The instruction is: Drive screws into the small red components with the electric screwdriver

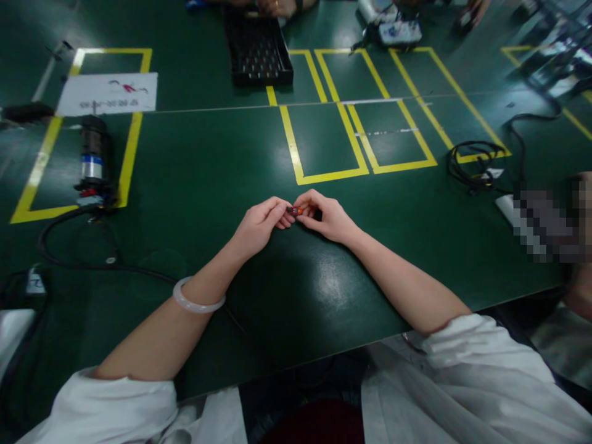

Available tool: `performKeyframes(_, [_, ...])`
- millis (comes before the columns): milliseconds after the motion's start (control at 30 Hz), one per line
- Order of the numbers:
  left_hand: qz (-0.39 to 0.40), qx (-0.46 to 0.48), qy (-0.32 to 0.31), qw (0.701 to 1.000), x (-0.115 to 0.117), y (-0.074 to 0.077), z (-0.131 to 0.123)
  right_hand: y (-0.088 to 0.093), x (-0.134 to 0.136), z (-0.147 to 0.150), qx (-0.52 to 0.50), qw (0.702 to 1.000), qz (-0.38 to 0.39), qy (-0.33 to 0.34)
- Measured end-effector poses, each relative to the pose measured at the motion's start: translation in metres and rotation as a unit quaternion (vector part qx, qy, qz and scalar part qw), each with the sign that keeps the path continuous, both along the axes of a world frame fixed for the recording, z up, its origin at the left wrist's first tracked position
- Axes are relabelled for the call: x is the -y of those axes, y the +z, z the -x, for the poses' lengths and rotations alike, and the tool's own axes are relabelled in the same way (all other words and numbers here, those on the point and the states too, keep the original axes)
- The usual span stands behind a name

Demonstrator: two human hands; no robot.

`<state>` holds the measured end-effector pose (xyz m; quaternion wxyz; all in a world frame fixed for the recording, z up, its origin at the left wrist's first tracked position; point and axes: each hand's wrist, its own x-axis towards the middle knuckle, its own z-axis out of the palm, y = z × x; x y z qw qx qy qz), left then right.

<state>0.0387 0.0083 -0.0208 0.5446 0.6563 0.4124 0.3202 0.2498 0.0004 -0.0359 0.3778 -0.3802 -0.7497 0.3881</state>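
Note:
Between my two hands is a small orange-red part with a dark end (295, 211), too small to name. The thumb and fingers of my left hand (264, 221) are closed on its dark end. From the other side, my right hand (327, 216) pinches toward its orange end, thumb and forefinger curled round. Both hands are just above the green table (208, 160), their fingertips almost meeting. My fingers cover part of the small piece.
A dark cylindrical device with a cable (92, 160) stands at left by a white sign (108, 94). At the back are a black tray (259, 52), a person's hands (277, 7) and a white-blue device (400, 32). A coiled black cable (476, 163) lies right, near another person's arm (580, 290).

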Motion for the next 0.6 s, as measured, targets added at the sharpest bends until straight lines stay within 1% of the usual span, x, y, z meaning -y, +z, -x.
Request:
performKeyframes(167, [-0.018,-0.009,0.015,1.0,0.0007,-0.0029,0.0013,-0.0002,-0.0002,0.0004,0.003,1.0,-0.006,-0.006])
performKeyframes(233, [-0.052,-0.032,0.022,0.998,0.0015,-0.0028,0.0021,-0.0014,-0.0006,0.0005,0.006,1.0,-0.007,-0.004])
performKeyframes(300, [-0.091,-0.066,0.016,0.994,0.0024,-0.0014,0.0027,-0.0024,-0.0011,0.0005,0.014,1.0,-0.007,-0.002])
performKeyframes(367, [-0.113,-0.093,0.007,0.989,0.0031,0.0005,0.0029,-0.0029,-0.0013,0.0004,0.016,1.0,-0.007,-0.004])
performKeyframes(600, [-0.117,-0.105,-0.004,0.988,0.0026,0.0001,0.0042,-0.0031,-0.0013,-0.0004,0.006,1.0,-0.003,-0.01])
